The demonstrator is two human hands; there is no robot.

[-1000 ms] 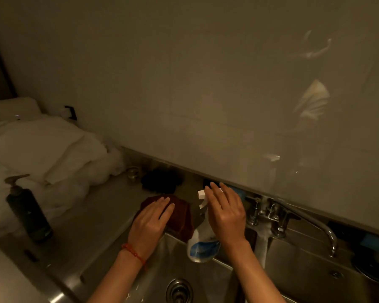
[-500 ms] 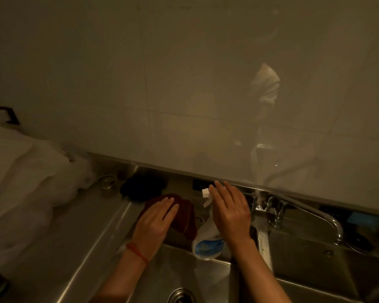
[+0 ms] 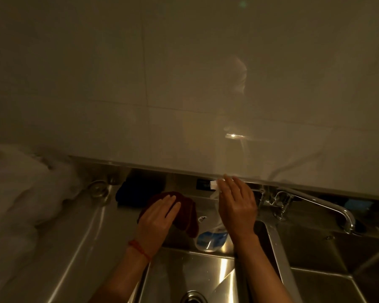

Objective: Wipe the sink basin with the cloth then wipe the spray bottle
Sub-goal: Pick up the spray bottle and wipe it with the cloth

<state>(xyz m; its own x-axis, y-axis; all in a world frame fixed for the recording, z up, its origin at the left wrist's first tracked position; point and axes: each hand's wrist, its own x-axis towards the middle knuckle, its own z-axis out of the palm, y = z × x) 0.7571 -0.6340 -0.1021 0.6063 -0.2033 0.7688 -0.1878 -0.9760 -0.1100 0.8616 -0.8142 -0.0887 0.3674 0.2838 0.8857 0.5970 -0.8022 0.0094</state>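
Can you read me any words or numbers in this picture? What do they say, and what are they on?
No text here is clear enough to read.
Blue label on the clear plastic spray bottle: too blurred to read.
Small round sticker on the steel sink ledge: dark marks, too small to read.
Small dark rectangular tag under the wall edge: faint pale marks, too dim to read.

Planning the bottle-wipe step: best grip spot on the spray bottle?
Likely the neck just under the white trigger head, from the right. The spray bottle stands upright at the sink's back edge; the right hand already covers that side, while the cloth crowds its left.
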